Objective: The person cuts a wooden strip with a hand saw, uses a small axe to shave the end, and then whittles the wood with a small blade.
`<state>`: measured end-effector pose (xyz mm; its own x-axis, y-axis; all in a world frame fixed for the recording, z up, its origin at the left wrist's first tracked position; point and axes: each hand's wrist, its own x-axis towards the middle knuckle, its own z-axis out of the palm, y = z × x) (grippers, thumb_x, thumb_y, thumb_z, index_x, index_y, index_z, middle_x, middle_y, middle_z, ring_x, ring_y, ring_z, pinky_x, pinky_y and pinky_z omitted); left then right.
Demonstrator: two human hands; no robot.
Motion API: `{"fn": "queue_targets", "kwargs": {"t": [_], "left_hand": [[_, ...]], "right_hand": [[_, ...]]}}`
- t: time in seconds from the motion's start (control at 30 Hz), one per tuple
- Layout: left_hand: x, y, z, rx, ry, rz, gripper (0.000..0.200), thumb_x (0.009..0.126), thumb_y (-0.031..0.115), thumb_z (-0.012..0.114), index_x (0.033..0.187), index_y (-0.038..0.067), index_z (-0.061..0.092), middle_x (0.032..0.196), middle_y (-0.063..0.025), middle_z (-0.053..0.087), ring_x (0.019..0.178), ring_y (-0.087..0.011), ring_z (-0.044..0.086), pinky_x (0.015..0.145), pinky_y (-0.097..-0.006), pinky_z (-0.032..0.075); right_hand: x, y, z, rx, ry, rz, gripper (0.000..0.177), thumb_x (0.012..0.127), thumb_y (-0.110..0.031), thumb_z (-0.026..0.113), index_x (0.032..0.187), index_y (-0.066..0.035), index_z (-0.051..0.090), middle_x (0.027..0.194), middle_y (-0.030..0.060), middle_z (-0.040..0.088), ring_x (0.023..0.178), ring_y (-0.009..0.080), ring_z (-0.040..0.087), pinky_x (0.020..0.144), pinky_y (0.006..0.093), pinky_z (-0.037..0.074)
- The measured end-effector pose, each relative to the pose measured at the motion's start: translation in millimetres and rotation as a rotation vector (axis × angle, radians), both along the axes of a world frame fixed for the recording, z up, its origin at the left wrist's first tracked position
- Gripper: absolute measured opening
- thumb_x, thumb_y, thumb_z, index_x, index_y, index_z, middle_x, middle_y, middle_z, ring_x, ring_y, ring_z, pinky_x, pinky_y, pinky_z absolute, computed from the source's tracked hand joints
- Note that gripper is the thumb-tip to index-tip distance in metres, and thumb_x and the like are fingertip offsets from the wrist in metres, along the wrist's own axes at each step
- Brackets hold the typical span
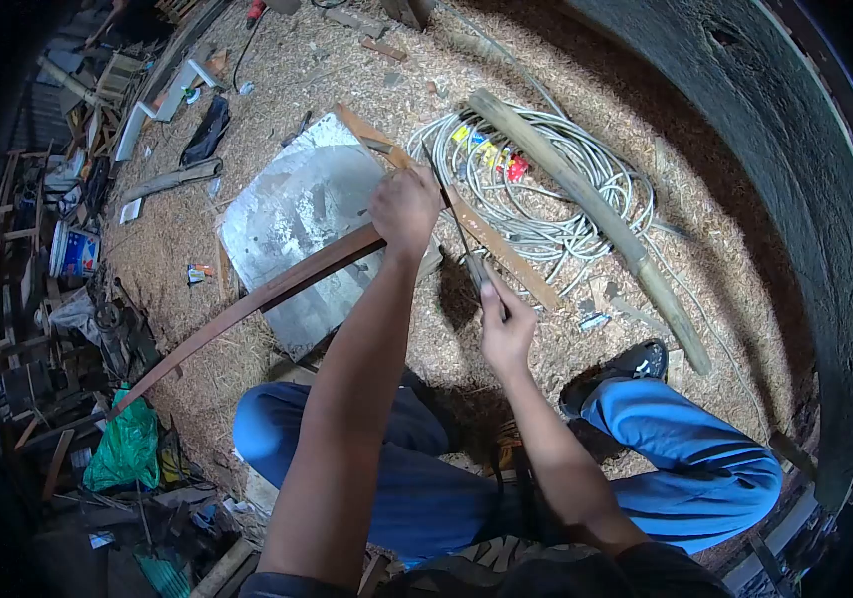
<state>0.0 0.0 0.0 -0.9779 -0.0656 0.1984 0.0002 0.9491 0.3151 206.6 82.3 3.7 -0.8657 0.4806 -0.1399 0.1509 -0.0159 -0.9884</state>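
Note:
My left hand (406, 206) is closed around a long reddish-brown wooden strip (287, 284), pressing it near its upper right end. The strip runs down to the left across a scuffed silver-grey slab (292, 214). In my right hand (508, 329) is a tool with a grey handle and a long, thin, dark blade (459, 221), seen edge-on like a saw. Its blade slants up past the fingers of my left hand, right at the strip's end. Beyond the blade lies a flat brown board (506, 257), slanting from the slab's top corner down to the right.
A coiled grey cable (586, 149) lies at the right on shavings, with a wooden pole (586, 189) across it. Scrap wood and a green plastic bag (125, 444) fill the left side. A dark curved wall (795, 179) rises at the right. My shoe (636, 367) rests near the cable.

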Motion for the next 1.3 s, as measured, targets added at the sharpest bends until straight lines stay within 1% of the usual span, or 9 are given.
{"fn": "queue_targets", "kwargs": {"t": [0.1, 0.3, 0.53, 0.63, 0.8, 0.87, 0.9, 0.93, 1.3], "left_hand": [[7, 4, 2, 0.008, -0.050, 0.038, 0.040, 0.090, 0.030, 0.049, 0.075, 0.000, 0.073, 0.079, -0.0243, 0.069, 0.077, -0.0432, 0.069, 0.075, -0.0513, 0.054], [1, 0, -2, -0.058, 0.112, 0.009, 0.038, 0.087, 0.024, 0.053, 0.061, 0.000, 0.068, 0.067, -0.0218, 0.067, 0.060, -0.0366, 0.067, 0.060, -0.0458, 0.055], [0, 0, 1, 0.009, 0.036, -0.007, 0.044, 0.091, 0.031, 0.050, 0.070, -0.001, 0.071, 0.072, -0.0256, 0.067, 0.069, -0.0421, 0.069, 0.069, -0.0491, 0.055], [-2, 4, 5, 0.008, 0.033, 0.012, 0.044, 0.091, 0.031, 0.050, 0.070, -0.001, 0.071, 0.071, -0.0254, 0.067, 0.069, -0.0421, 0.069, 0.069, -0.0489, 0.055], [2, 3, 6, -0.013, 0.001, -0.003, 0.044, 0.091, 0.030, 0.049, 0.070, -0.001, 0.071, 0.072, -0.0248, 0.067, 0.069, -0.0419, 0.069, 0.069, -0.0487, 0.055], [3, 0, 0, 0.015, 0.068, -0.030, 0.044, 0.091, 0.030, 0.048, 0.069, 0.000, 0.071, 0.073, -0.0244, 0.068, 0.068, -0.0415, 0.068, 0.068, -0.0486, 0.055], [5, -1, -3, 0.010, 0.065, -0.031, 0.044, 0.091, 0.030, 0.048, 0.069, 0.000, 0.071, 0.073, -0.0244, 0.068, 0.068, -0.0415, 0.068, 0.068, -0.0486, 0.055], [4, -1, -3, -0.005, 0.052, -0.003, 0.044, 0.091, 0.029, 0.048, 0.068, 0.000, 0.071, 0.072, -0.0241, 0.068, 0.068, -0.0412, 0.068, 0.068, -0.0484, 0.055], [-7, 2, -12, -0.037, 0.079, 0.013, 0.039, 0.090, 0.026, 0.051, 0.067, 0.002, 0.070, 0.071, -0.0223, 0.068, 0.067, -0.0403, 0.068, 0.066, -0.0475, 0.055]], "right_hand": [[8, 2, 1, -0.119, -0.200, -0.006, 0.034, 0.101, -0.017, 0.055, 0.129, 0.001, 0.063, 0.121, 0.0198, 0.068, 0.114, 0.0244, 0.063, 0.101, 0.0342, 0.045], [60, 2, -23, 0.165, 0.129, 0.041, 0.053, 0.104, -0.030, 0.033, 0.139, 0.007, 0.047, 0.137, 0.0246, 0.055, 0.128, 0.0329, 0.052, 0.110, 0.0414, 0.036], [-25, -5, -9, -0.378, -0.101, -0.034, 0.074, 0.104, -0.051, 0.019, 0.144, 0.007, 0.040, 0.141, 0.0252, 0.051, 0.142, 0.0354, 0.036, 0.119, 0.0437, 0.019], [29, 0, -29, 0.228, 0.165, -0.030, 0.069, 0.104, -0.044, 0.025, 0.141, 0.012, 0.040, 0.143, 0.0264, 0.048, 0.136, 0.0371, 0.044, 0.115, 0.0445, 0.028], [56, -3, -24, 0.062, 0.107, -0.021, 0.073, 0.104, -0.048, 0.023, 0.143, 0.012, 0.038, 0.144, 0.0264, 0.047, 0.137, 0.0367, 0.042, 0.115, 0.0439, 0.028], [8, -3, 8, -0.032, 0.019, -0.026, 0.075, 0.102, -0.057, 0.019, 0.151, -0.001, 0.034, 0.146, 0.0190, 0.046, 0.072, 0.0117, 0.054, 0.052, 0.0226, 0.044], [-17, -4, 15, -0.095, 0.017, -0.071, 0.073, 0.102, -0.058, 0.019, 0.153, -0.006, 0.031, 0.147, 0.0178, 0.046, 0.078, 0.0132, 0.056, 0.048, 0.0210, 0.041], [-32, 1, 10, -0.212, 0.005, -0.053, 0.077, 0.103, -0.054, 0.023, 0.147, 0.008, 0.033, 0.150, 0.0251, 0.040, 0.143, 0.0351, 0.035, 0.118, 0.0414, 0.022], [64, -9, -32, 0.120, 0.082, -0.083, 0.060, 0.104, -0.034, 0.028, 0.136, 0.012, 0.047, 0.137, 0.0273, 0.054, 0.131, 0.0377, 0.049, 0.112, 0.0414, 0.032]]}}
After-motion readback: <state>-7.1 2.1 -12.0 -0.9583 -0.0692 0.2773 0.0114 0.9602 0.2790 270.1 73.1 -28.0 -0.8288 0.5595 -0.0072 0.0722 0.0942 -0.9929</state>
